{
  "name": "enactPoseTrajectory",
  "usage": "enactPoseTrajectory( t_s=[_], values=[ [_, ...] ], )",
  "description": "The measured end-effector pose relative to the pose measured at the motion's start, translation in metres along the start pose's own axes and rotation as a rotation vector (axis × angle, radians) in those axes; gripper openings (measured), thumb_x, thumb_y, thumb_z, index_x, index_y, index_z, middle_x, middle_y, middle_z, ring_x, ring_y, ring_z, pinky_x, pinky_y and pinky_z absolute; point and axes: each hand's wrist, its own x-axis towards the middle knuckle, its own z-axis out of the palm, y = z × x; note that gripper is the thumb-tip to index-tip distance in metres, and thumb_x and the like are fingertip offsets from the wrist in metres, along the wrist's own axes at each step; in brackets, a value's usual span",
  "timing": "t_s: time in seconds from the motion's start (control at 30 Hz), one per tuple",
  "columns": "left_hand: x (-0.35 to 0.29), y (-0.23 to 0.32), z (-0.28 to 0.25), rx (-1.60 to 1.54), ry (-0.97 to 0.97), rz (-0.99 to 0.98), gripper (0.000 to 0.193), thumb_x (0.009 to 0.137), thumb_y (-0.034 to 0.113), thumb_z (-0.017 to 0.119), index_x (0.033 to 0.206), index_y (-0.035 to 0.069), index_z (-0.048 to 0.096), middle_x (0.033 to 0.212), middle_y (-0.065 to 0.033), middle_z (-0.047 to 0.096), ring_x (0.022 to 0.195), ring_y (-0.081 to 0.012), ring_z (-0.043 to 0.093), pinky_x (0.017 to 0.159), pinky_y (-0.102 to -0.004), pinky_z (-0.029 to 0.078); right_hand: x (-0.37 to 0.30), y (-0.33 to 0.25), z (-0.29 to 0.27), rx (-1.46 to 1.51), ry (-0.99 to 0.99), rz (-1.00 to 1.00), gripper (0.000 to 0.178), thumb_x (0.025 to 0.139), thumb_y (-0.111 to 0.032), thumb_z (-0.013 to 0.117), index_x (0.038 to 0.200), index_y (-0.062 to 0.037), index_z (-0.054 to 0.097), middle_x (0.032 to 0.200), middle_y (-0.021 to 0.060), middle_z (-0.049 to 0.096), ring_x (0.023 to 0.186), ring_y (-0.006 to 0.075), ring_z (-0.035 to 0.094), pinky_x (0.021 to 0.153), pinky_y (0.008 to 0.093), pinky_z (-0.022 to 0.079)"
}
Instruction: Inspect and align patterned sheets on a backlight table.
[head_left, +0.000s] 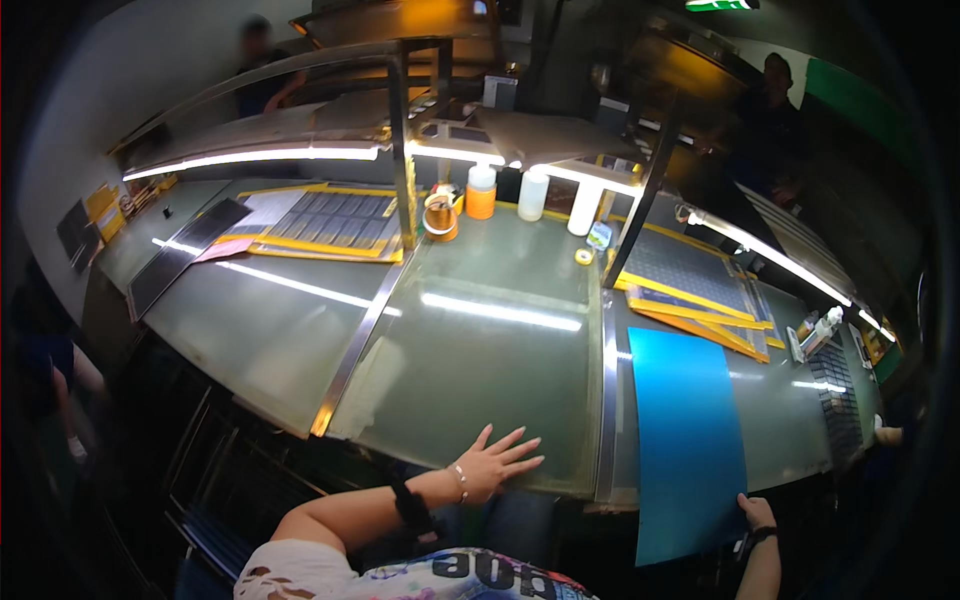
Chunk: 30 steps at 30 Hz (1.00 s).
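My left hand (492, 466) is over the near edge of the greenish glass tabletop (490, 390), fingers spread and nothing in them. At the right, my right hand (758, 514) grips the lower right edge of a large blue sheet (688, 430), thumb on top and the other fingers hidden beneath. The sheet lies partly over the right-hand part of the table, past a metal divider strip, and its near end reaches out beyond the table edge.
Yellow-edged frames (690, 280) lie behind the blue sheet, and more framed panels (330, 222) lie at the left. An orange-filled bottle (481, 195), a clear bottle (533, 196), a white roll (584, 208) and a tape-like cup (440, 219) stand at the back. Metal posts (402, 150) rise between sections. Other people stand around.
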Motion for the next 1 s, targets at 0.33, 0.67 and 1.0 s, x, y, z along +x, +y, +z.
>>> enactPoseTrajectory(
  t_s=[0.33, 0.67, 1.0],
  values=[
    [-0.036, -0.008, 0.007, -0.164, 0.247, 0.007, 0.062, 0.078, 0.025, 0.064, 0.134, 0.016, 0.038, 0.143, -0.0125, 0.028, 0.135, -0.0301, 0.022, 0.105, -0.0517, 0.023, -0.108, -0.032, 0.063, 0.736, 0.106, -0.012, 0.020, 0.085, -0.017, 0.061, 0.090, 0.0031, 0.062, 0.078, 0.0034, 0.061, 0.066, 0.0124, 0.056, 0.061, 0.0263, 0.044],
    [-0.039, 0.009, -0.022, -0.353, 0.477, 0.098, 0.043, 0.072, 0.005, 0.066, 0.114, 0.009, 0.057, 0.130, -0.0143, 0.046, 0.125, -0.0344, 0.038, 0.102, -0.0430, 0.032, -0.299, -0.017, 0.096, 1.061, 0.942, 0.074, 0.046, 0.085, -0.023, 0.063, 0.118, 0.0060, 0.049, 0.113, 0.0097, 0.056, 0.100, 0.0173, 0.052, 0.090, 0.0280, 0.037],
    [-0.011, 0.055, 0.002, -0.247, 0.259, 0.339, 0.034, 0.072, 0.002, 0.063, 0.106, 0.005, 0.062, 0.131, -0.0143, 0.046, 0.127, -0.0347, 0.035, 0.103, -0.0426, 0.030, -0.429, 0.026, 0.114, 1.054, 1.291, 0.136, 0.030, 0.084, -0.030, 0.064, 0.094, -0.0018, 0.060, 0.088, 0.0018, 0.059, 0.075, 0.0095, 0.054, 0.064, 0.0229, 0.042]
  ],
)
